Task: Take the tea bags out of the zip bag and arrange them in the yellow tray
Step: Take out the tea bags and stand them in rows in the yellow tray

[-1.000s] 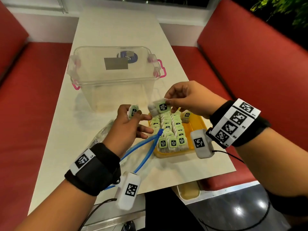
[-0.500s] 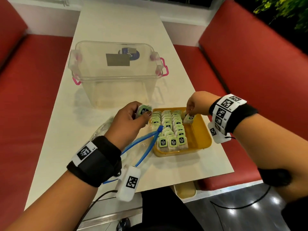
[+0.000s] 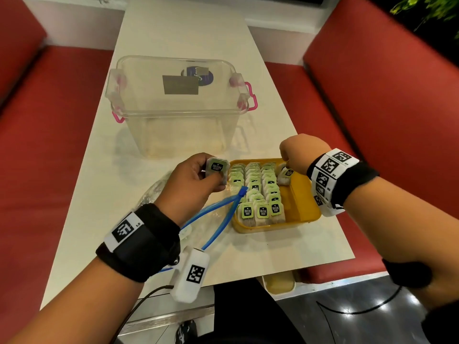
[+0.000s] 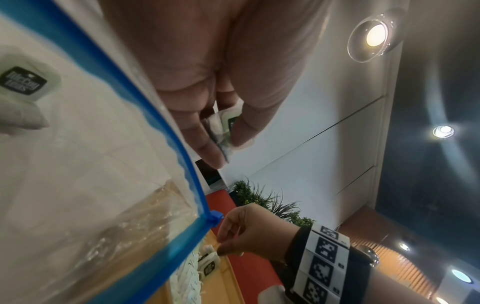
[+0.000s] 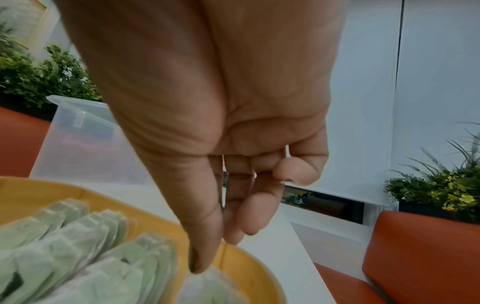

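A yellow tray at the table's near right holds several green-tagged tea bags standing in rows. My right hand reaches down at the tray's far right corner and pinches the top of a tea bag that stands beside the rows. In the right wrist view the thumb touches that tea bag. My left hand holds another tea bag just left of the tray. Under it lies the clear zip bag with its blue zip open. One tea bag shows inside the zip bag.
A clear plastic box with pink latches stands on the white table behind the tray. Red bench seats flank the table on both sides. The table's near edge runs just below the tray.
My right hand moved from above the rows down to the tray's far right corner with its tea bag. My left hand closed round its tea bag and drew nearer the tray.
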